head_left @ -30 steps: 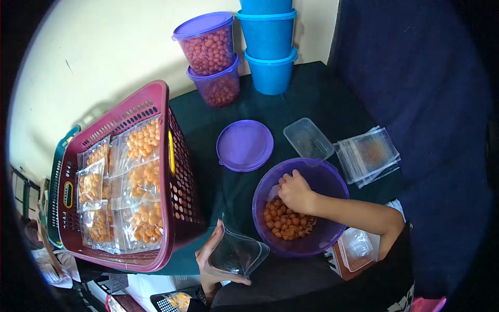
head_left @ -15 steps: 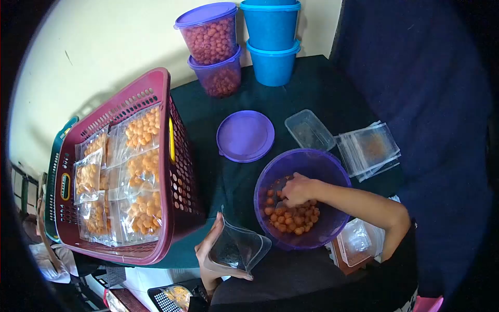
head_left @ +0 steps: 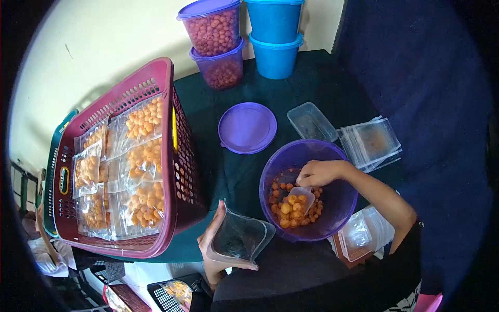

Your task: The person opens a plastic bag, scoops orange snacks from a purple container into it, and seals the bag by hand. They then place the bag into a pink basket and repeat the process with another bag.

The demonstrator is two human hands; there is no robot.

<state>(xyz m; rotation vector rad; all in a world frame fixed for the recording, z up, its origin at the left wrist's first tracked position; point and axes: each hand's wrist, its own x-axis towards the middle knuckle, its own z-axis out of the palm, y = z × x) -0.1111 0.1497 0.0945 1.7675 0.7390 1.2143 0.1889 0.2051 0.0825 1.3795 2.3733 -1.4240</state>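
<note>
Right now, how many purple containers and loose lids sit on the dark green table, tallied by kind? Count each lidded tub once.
Lidded purple tubs: 2
Open purple tub: 1
Loose purple lid: 1
Total: 4

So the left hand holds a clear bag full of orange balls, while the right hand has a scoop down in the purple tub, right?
Not quite: in the head view, the clear bag in the left hand looks empty, not full. The right hand does have a scoop, with orange balls in it, down in the purple tub.
</note>
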